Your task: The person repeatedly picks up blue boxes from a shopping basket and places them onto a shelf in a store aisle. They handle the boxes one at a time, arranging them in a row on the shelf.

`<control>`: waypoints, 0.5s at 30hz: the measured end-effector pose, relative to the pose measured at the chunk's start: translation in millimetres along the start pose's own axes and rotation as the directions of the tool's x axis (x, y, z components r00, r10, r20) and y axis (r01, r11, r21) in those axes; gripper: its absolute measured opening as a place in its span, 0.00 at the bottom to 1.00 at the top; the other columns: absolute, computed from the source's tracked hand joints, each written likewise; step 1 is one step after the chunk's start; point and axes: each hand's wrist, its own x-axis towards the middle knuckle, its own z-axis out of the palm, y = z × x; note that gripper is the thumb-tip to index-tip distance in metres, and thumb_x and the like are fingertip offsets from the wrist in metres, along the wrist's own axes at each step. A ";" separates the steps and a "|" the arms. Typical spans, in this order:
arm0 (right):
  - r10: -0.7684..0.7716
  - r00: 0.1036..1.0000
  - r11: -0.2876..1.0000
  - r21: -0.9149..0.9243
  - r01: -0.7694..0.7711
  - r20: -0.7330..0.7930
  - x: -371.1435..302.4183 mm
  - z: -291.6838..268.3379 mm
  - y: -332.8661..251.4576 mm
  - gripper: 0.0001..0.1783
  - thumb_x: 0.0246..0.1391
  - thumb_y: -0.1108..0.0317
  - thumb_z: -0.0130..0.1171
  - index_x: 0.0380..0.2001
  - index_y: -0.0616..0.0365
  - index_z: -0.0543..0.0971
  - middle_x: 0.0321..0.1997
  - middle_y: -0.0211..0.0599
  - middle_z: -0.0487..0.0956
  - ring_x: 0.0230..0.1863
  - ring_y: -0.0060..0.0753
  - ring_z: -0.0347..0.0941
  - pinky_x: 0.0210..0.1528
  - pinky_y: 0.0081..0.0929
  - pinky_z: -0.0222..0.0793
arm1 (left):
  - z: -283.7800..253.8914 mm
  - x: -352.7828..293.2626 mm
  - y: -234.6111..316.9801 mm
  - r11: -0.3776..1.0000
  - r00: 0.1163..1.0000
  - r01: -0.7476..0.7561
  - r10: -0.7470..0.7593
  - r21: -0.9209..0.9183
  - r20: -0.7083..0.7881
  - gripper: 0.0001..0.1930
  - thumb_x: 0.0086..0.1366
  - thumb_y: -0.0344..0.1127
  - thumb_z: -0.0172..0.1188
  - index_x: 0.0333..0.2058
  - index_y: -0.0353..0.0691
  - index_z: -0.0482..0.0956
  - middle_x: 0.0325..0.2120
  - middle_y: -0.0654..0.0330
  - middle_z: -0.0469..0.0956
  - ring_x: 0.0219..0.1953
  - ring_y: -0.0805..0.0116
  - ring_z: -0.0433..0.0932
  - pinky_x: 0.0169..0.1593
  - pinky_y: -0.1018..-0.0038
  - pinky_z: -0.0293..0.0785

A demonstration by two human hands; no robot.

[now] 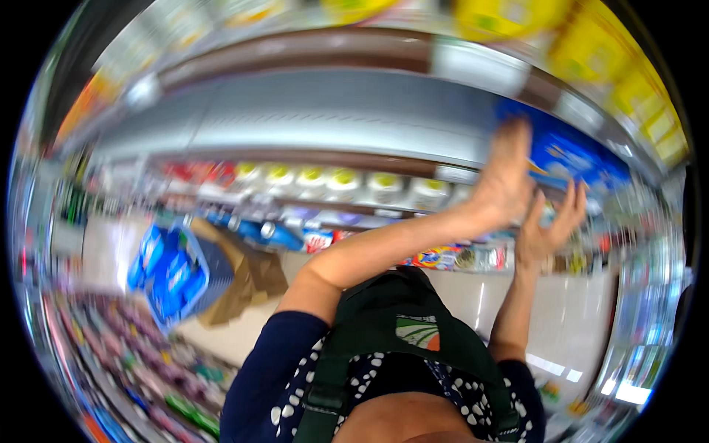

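Blue packages stand together at the right end of a grey shelf. My left hand reaches across to their left side, its fingers stretched out and pointing toward the back of the shelf. It seems to touch the end package, though blur hides the exact contact. Just below the packages' front edge, my right hand is raised with its fingers apart. The fingertips are at or close to that edge; I cannot tell if they touch. Neither hand grips anything.
Yellow packages line the shelf above. White containers with yellow tops fill the shelf below. On the floor to the left stand a basket of blue packs and a brown cardboard box. More stocked shelves run behind on the left.
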 end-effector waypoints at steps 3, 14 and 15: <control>-0.171 0.984 0.953 0.259 0.155 0.039 -34.0 12.8 -63.0 0.25 0.55 0.73 0.58 0.57 0.69 0.69 0.60 0.54 0.69 0.59 0.52 0.66 0.56 0.39 0.66 | -44.6 -46.6 11.0 0.964 0.961 -0.262 0.257 -0.044 -0.101 0.37 0.53 0.25 0.51 0.63 0.24 0.51 0.63 0.33 0.51 0.67 0.34 0.48 0.68 0.50 0.47; -0.747 0.386 0.416 0.834 -0.364 0.541 -191.1 141.6 -310.6 0.30 0.49 0.75 0.59 0.57 0.70 0.66 0.51 0.58 0.72 0.52 0.57 0.69 0.55 0.41 0.65 | -392.1 -340.9 -58.7 0.476 0.589 0.676 0.109 0.562 -0.801 0.33 0.54 0.28 0.64 0.59 0.31 0.63 0.55 0.44 0.66 0.58 0.46 0.63 0.63 0.59 0.58; -0.782 0.295 0.427 0.816 -0.389 0.550 -206.4 148.7 -333.3 0.30 0.51 0.72 0.58 0.57 0.69 0.65 0.52 0.58 0.71 0.54 0.57 0.68 0.57 0.41 0.64 | -429.1 -370.5 -59.7 0.299 0.541 0.752 0.232 0.588 -0.809 0.32 0.56 0.30 0.63 0.59 0.30 0.63 0.55 0.43 0.66 0.59 0.46 0.63 0.63 0.58 0.57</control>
